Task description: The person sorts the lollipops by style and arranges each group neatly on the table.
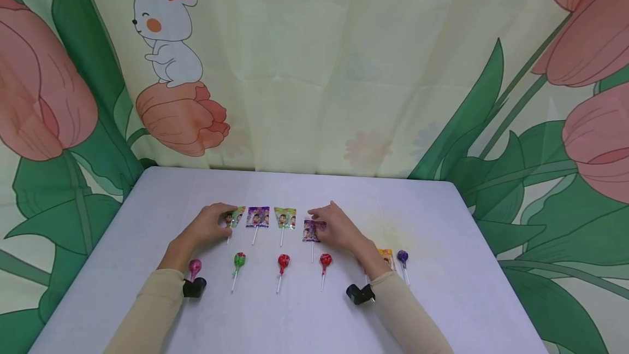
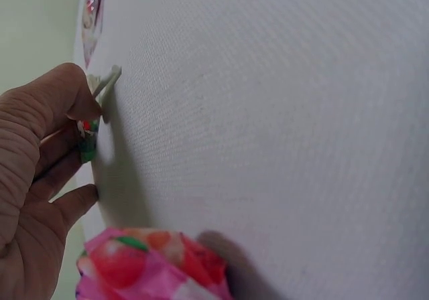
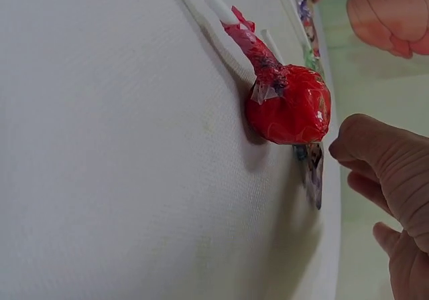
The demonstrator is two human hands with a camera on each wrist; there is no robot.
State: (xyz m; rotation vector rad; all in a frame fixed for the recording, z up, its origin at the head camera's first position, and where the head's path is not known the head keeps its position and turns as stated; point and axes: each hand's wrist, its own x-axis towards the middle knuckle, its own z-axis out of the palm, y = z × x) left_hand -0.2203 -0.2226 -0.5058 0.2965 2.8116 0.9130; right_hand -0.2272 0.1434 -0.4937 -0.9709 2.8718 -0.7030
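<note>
At the left end of the back row my left hand pinches a green flat-wrapped lollipop; the left wrist view shows thumb and fingers on either side of its wrapper. My right hand hovers by a purple flat-wrapped lollipop, overlapping its right edge in the head view. Seen from the right wrist, a small gap separates the bent thumb from that wrapper. Between the hands lie another purple flat-wrapped lollipop and a green one, sticks toward me.
A nearer row holds round lollipops: pink, green, red, another red and purple. An orange wrapper is partly covered by my right forearm. A printed curtain hangs behind the white table.
</note>
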